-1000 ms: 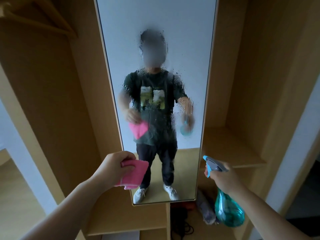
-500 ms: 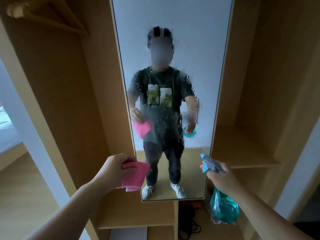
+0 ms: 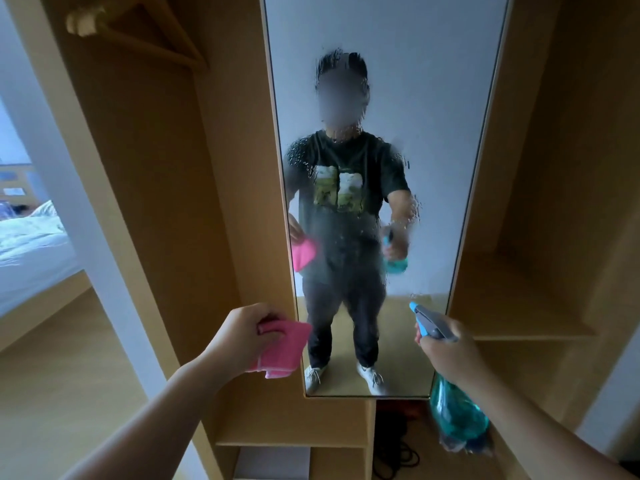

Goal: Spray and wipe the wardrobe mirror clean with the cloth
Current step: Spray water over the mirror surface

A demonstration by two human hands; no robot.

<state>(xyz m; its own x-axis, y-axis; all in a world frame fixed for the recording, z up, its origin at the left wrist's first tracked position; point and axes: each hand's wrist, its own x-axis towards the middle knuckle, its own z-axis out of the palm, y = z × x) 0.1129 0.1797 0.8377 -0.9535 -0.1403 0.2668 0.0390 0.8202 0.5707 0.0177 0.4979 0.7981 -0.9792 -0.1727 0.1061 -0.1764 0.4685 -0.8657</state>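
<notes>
Both hands raised: left hand [image 3: 242, 336] curled round a folded pink cloth [image 3: 289, 348], right hand [image 3: 446, 351] gripping the neck of a translucent teal plastic spray bottle [image 3: 453, 410].

Cloth held near the lower left edge of the tall frameless wardrobe mirror [image 3: 433, 98], apart from the glass. Bottle's grey-and-blue spray head points up and left at the mirror's lower right corner; teal body hangs below the hand. Whether a finger is on the trigger, cannot tell. Mirror set upright between open light-wood wardrobe compartments [image 3: 156, 168]. Wet droplets and streaks [image 3: 346, 237] cover the glass's middle band; top and lower part look dry. Dark tangled cables [image 3: 394, 452] in the compartment under the mirror. Wooden hanger [image 3: 138, 32] high left. White-sheeted bed [image 3: 27, 244] far left, beyond the wardrobe.
</notes>
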